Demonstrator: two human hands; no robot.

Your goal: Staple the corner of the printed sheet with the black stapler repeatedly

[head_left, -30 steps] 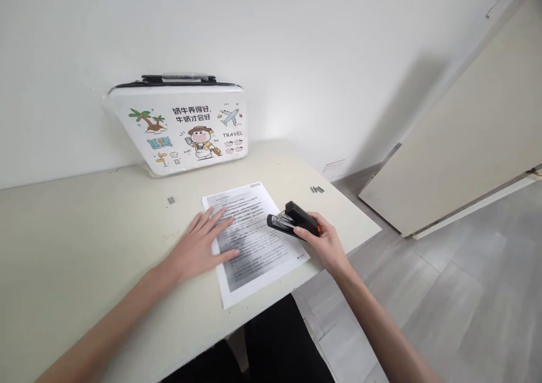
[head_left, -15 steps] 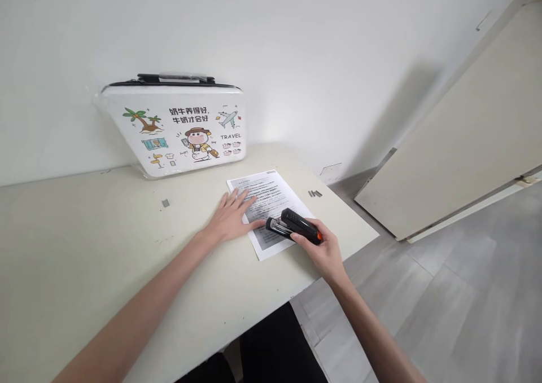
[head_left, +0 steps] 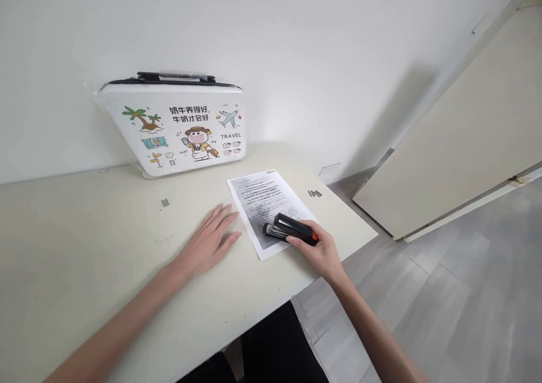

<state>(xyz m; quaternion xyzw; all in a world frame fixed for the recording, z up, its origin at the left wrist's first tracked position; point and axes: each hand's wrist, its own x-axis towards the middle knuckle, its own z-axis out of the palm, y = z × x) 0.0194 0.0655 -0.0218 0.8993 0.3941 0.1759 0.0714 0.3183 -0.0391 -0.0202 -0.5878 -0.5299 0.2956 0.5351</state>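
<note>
My right hand (head_left: pixel 320 251) is closed around the rear of a black stapler (head_left: pixel 290 229) with an orange spot near its back end. The stapler's jaws are apart and it is over the lower part of a printed sheet of paper (head_left: pixel 262 202); whether it touches the paper I cannot tell. My left hand (head_left: pixel 207 241) lies on the table just left of the sheet, fingers spread and holding nothing. Several strips of staples (head_left: pixel 315 193) lie right of the paper. One small grey piece (head_left: pixel 165 202), perhaps staples too, sits to the left.
A white case (head_left: pixel 182 129) with travel cartoons and a black handle stands against the wall at the back of the pale table (head_left: pixel 105 247). Beyond the table's right edge are the grey floor (head_left: pixel 444 304) and a leaning pale panel (head_left: pixel 457 123).
My left hand has slid left and toward me, off the paper onto the table. The stapler in my right hand has shifted slightly left and down.
</note>
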